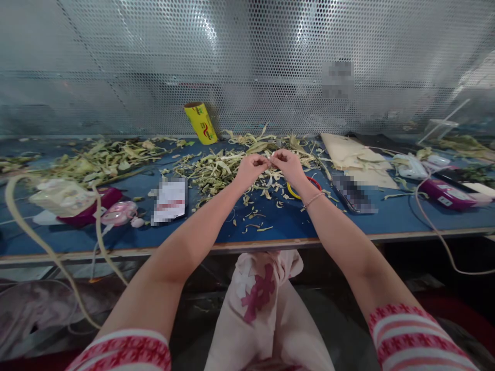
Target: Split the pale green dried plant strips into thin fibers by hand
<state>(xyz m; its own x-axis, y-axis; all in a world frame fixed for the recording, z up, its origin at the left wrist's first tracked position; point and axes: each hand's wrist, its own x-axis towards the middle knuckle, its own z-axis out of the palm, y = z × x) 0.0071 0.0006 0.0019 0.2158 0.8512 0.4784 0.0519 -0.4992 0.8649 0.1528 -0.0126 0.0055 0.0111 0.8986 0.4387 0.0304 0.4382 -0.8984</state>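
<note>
My left hand (253,169) and my right hand (287,164) meet above the middle of the blue tabletop (278,221). Thumb and fingers of each are pinched together, with the fingertips almost touching. Whatever they grip is too small to make out; a pale bit shows at the fingertips. Under and around them lies a heap of dry, yellowish-green leaf scraps (214,172), with loose pieces scattered toward me. Close to my right wrist a red and yellow ring (294,192) rests on the table, partly hidden by the arm.
A yellow printed tube (201,122) leans near the perforated metal wall (263,62). Phones lie left (170,198) and right (353,193). More dried leaves (104,159) spread at left. Brown card sheets (356,157), purple devices (444,193) and hanging hoses (46,247) occupy the sides.
</note>
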